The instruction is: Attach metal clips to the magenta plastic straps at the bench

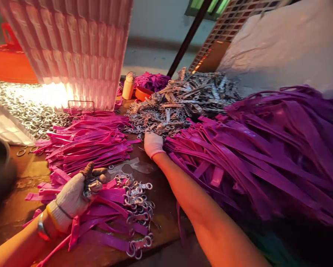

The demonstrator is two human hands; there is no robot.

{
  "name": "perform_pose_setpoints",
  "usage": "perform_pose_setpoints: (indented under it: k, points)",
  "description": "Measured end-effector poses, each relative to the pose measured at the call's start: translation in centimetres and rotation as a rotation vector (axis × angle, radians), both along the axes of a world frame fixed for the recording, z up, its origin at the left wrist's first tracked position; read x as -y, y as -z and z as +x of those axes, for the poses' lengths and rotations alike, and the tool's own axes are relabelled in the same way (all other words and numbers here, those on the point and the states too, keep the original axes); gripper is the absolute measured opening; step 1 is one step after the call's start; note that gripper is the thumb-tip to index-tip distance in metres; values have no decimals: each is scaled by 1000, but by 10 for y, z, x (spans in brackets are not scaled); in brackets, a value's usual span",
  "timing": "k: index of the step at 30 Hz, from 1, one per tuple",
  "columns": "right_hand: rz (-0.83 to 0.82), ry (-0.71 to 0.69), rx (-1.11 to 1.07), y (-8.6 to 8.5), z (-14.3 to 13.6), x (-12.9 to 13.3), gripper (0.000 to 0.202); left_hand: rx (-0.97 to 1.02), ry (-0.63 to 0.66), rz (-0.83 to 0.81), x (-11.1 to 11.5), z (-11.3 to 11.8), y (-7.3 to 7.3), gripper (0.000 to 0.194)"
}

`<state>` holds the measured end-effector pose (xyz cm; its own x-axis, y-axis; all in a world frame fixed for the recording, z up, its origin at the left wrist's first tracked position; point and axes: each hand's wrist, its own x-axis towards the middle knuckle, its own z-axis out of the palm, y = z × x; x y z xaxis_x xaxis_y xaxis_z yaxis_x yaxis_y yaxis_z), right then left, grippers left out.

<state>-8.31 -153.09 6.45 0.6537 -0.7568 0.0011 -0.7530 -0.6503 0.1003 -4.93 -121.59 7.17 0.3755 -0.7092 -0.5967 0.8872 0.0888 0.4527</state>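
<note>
My left hand [77, 196], in a whitish work glove with dark-stained fingertips, is closed around some small metal clasps [92, 186]. It is above a heap of pink-purple straps [108, 213], whose right ends carry metal clasps with rings [138, 200]. My right hand [154, 144], in a pale glove, reaches forward to where a pile of metal clasps [169, 111] meets a large heap of purple straps [247, 148]. The back of that hand faces me and hides its fingers, so any grip there is unseen.
Another bundle of pink straps [88, 141] lies behind my left hand. Loose metal rings [41, 118] are heaped at the left under a bright light, beside a ridged translucent panel [80, 48]. A pale bottle [128, 86] and an orange bowl [143, 93] stand at the back.
</note>
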Motion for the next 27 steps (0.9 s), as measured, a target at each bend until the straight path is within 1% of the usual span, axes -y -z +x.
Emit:
perform_pose_setpoints:
  k: [3, 6, 8, 10, 12, 13, 15, 17, 19, 21, 22, 24, 26, 27]
  points:
    - [-7, 14, 3, 15, 0, 5, 41, -31, 38, -16, -2, 1, -5, 36]
    - [-9, 36, 2, 19, -1, 8, 39, 7, 41, -28, -8, 0, -4, 29]
    - [-11, 66, 10, 19, 2, 7, 41, 52, 48, -34, -10, -1, -2, 25]
    - [7, 92, 15, 18, 4, 3, 41, 93, 82, -65, -11, -4, 1, 22]
    - [46, 100, 19, 18, 3, -1, 39, 137, 134, -104, -12, -5, 3, 12]
    - [70, 95, 22, 17, 1, -3, 37, 168, 151, -123, -12, -6, 5, 11]
    - [122, 69, 38, 16, -6, -4, 33, 234, 172, -135, -12, -7, 7, 17]
    - [174, 33, 70, 13, -15, -5, 28, 256, 178, -91, -14, -7, 8, 17]
    - [209, -7, 125, 7, -23, -10, 23, 219, 172, -27, -15, -7, 7, 18]
    - [226, -62, 204, -1, -32, -23, 23, 166, 170, -7, -17, -8, 3, 18]
    - [234, -95, 244, -5, -37, -34, 24, 159, 168, -19, -17, -9, 1, 17]
    - [268, -175, 314, -14, -49, -63, 27, 174, 169, -57, -18, -10, -3, 17]
    - [315, -326, 424, -21, -64, -100, 29, 195, 177, -78, -18, -11, -6, 18]
    - [319, -450, 507, -24, -71, -119, 29, 197, 189, -85, -19, -12, -7, 19]
